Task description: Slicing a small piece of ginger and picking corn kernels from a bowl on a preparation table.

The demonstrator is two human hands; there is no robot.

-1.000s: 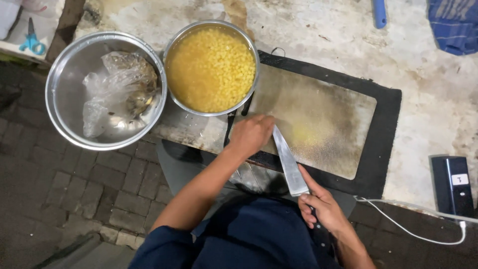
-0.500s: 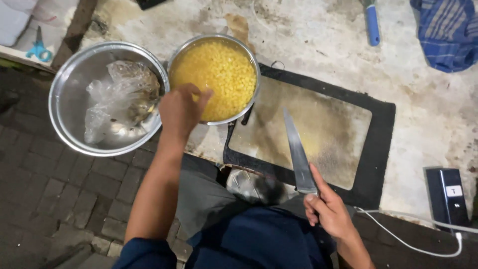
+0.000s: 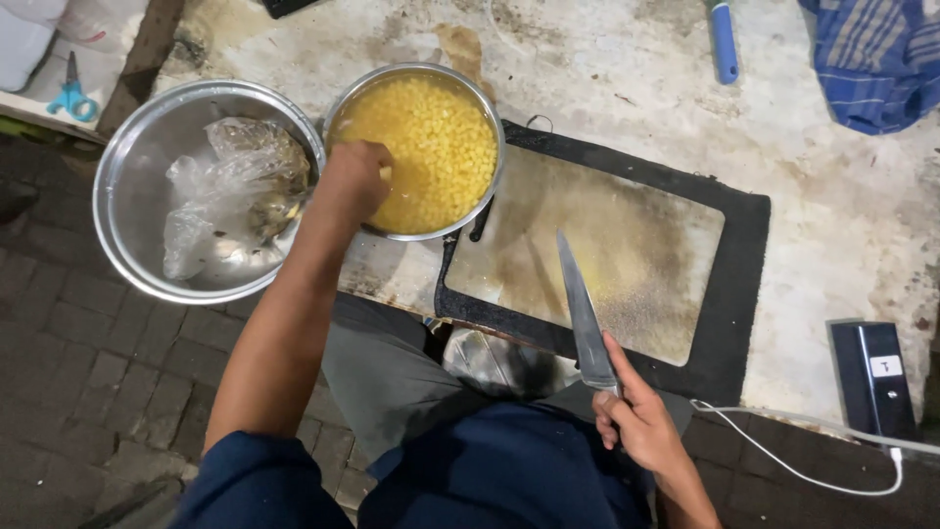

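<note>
My left hand (image 3: pixel 351 182) is curled over the left rim of a metal bowl (image 3: pixel 487 127) full of small yellow cubes (image 3: pixel 436 147), with a yellow bit showing at its fingertips. My right hand (image 3: pixel 641 421) grips the handle of a kitchen knife (image 3: pixel 582 312) at the table's near edge. The blade points away from me over a worn cutting board (image 3: pixel 627 245) with a black border. The board bears only yellowish smears.
A bigger metal bowl (image 3: pixel 122 186) holding crumpled clear plastic bags (image 3: pixel 230 191) stands left of the yellow bowl. A dark phone-like device (image 3: pixel 871 377) with a white cable lies at the right edge. Blue cloth (image 3: pixel 871 59), a blue handle (image 3: pixel 723 41) and blue scissors (image 3: pixel 70 96) lie farther off.
My left hand has gone from the cutting board up and left to the rim of the yellow bowl. The knife has stayed in my right hand, shifting slightly.
</note>
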